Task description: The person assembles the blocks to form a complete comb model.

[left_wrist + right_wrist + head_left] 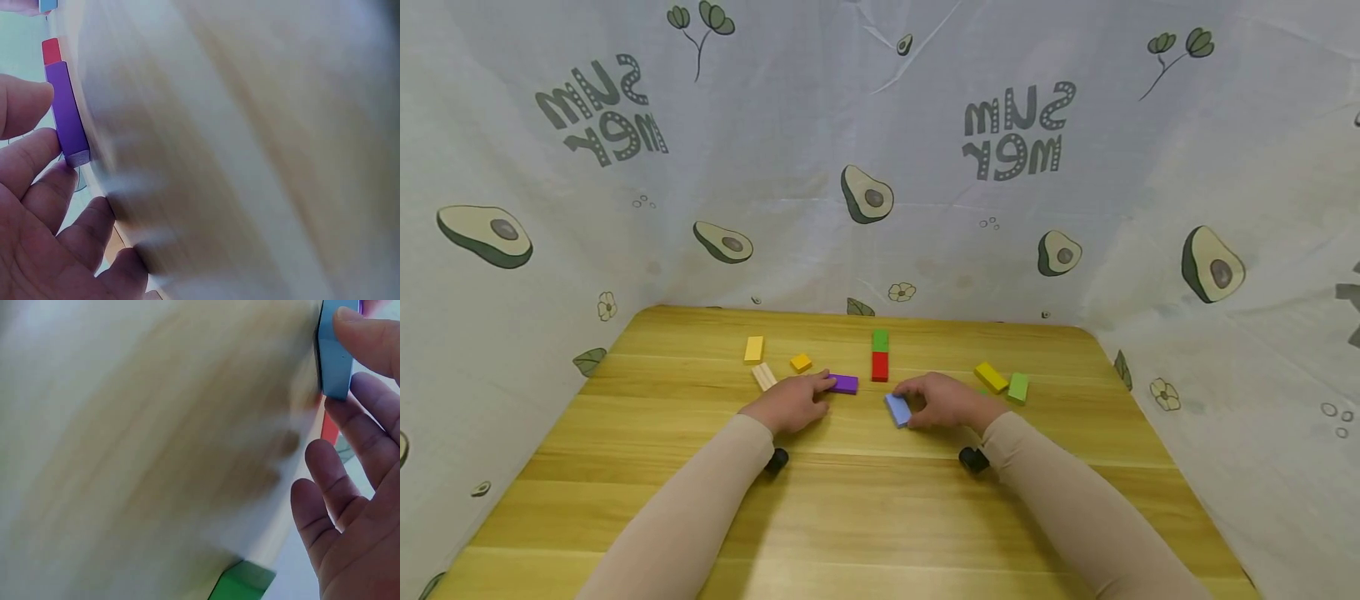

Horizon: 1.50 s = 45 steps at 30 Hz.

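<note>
My left hand (790,402) touches the left end of a purple block (844,384) with its fingertips; the thumb lies apart from the fingers. In the left wrist view the purple block (69,112) lies flat along the fingertips. My right hand (951,402) pinches a light blue block (897,410) between thumb and fingers, just right of the table's middle. The right wrist view has the blue block (336,353) under the thumb, slightly tilted. Behind the hands, a red block (880,367) and a green block (880,340) lie end to end.
Left of the purple block lie a yellow-orange block (754,350), a small orange block (801,362) and pale wooden pieces (763,377). On the right are a yellow block (991,377) and a light green block (1018,388). A printed curtain (790,275) hangs behind the wooden table (880,517).
</note>
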Tool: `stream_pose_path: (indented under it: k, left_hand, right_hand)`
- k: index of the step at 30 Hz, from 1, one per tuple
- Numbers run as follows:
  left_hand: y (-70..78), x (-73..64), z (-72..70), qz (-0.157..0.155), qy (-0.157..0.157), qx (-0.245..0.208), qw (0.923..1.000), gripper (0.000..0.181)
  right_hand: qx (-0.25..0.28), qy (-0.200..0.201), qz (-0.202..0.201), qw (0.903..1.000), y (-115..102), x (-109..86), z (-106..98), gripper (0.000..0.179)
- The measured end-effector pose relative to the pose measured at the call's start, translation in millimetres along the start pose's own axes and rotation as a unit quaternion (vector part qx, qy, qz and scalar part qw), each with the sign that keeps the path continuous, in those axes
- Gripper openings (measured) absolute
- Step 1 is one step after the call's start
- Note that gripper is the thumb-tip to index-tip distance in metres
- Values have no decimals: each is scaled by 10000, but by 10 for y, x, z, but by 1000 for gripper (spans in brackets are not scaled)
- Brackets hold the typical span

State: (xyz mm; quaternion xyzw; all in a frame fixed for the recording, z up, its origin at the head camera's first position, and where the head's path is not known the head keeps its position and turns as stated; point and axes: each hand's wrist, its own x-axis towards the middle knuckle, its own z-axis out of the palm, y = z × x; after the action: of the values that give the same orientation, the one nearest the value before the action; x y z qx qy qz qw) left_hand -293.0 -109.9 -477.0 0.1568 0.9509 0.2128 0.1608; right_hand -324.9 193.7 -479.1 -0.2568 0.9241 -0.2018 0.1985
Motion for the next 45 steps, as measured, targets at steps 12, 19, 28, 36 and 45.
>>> stream_pose_path:
  k: [12, 19, 28, 36, 45]
  left_hand:
    - [28, -17, -32, 98, 30, 122, 9999, 54]
    - [-13, 28, -20, 261, 255, 535, 9979, 49]
    - [-12, 73, 0, 570, 594, 1037, 9912, 39]
    - [60, 52, -3, 651, 482, 946, 9922, 26]
    - [152, 65, 38, 745, 173, 525, 9957, 29]
  right_hand:
    - [-139, 387, 142, 9991, 318, -227, -15, 52]
    - [-117, 577, 261, 9979, 445, -344, -12, 52]
    - [198, 712, 392, 9965, 524, -455, -37, 52]
    - [444, 708, 617, 9946, 609, -518, -76, 55]
    - [593, 687, 687, 9935, 627, -563, -95, 54]
